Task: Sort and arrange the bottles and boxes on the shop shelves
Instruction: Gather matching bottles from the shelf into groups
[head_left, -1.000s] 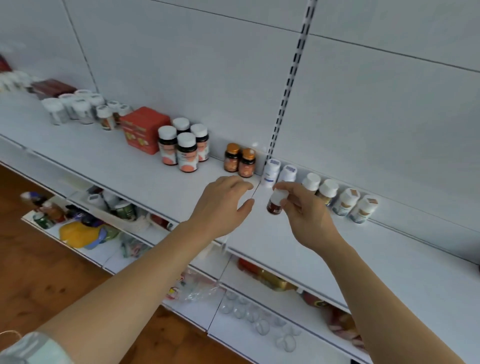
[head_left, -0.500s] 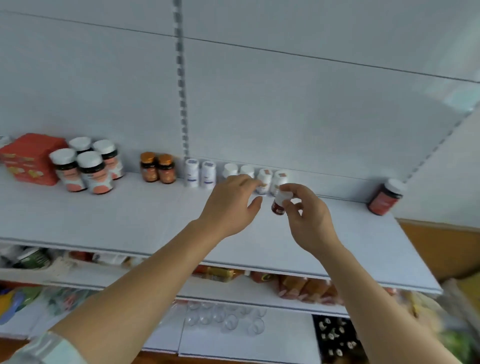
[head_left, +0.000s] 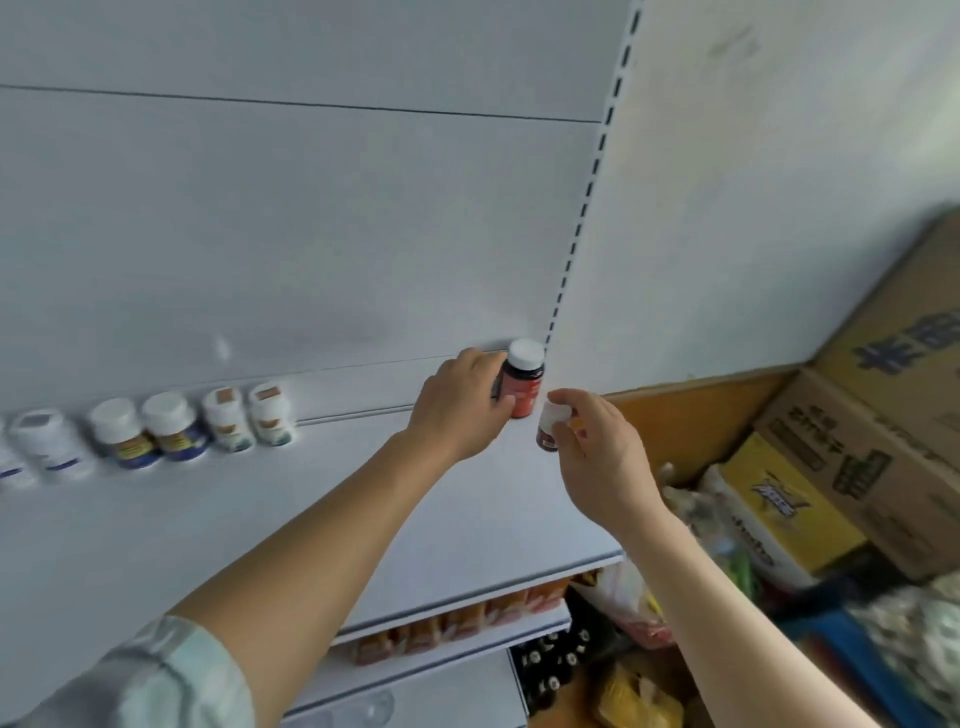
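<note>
A dark bottle with a red label and white cap (head_left: 524, 379) stands at the far right end of the white shelf (head_left: 291, 519), against the back panel. My left hand (head_left: 460, 410) grips its left side with curled fingers. My right hand (head_left: 592, 452) pinches a small red bottle with a white cap (head_left: 551, 423) just in front of and to the right of the larger one, above the shelf. A row of white-capped bottles (head_left: 156, 426) stands along the back at the left.
Cardboard boxes (head_left: 857, 467) are stacked on the right beyond the shelf end, with bags and packets (head_left: 727, 545) below them. Lower shelves hold orange packets (head_left: 467, 623) and dark bottles (head_left: 550, 670). A slotted upright (head_left: 576, 228) marks the shelf's right edge.
The view swung right along the shelf. My left hand went from hovering open to gripping the red-label bottle at the shelf's right end. My right hand carried the small bottle along.
</note>
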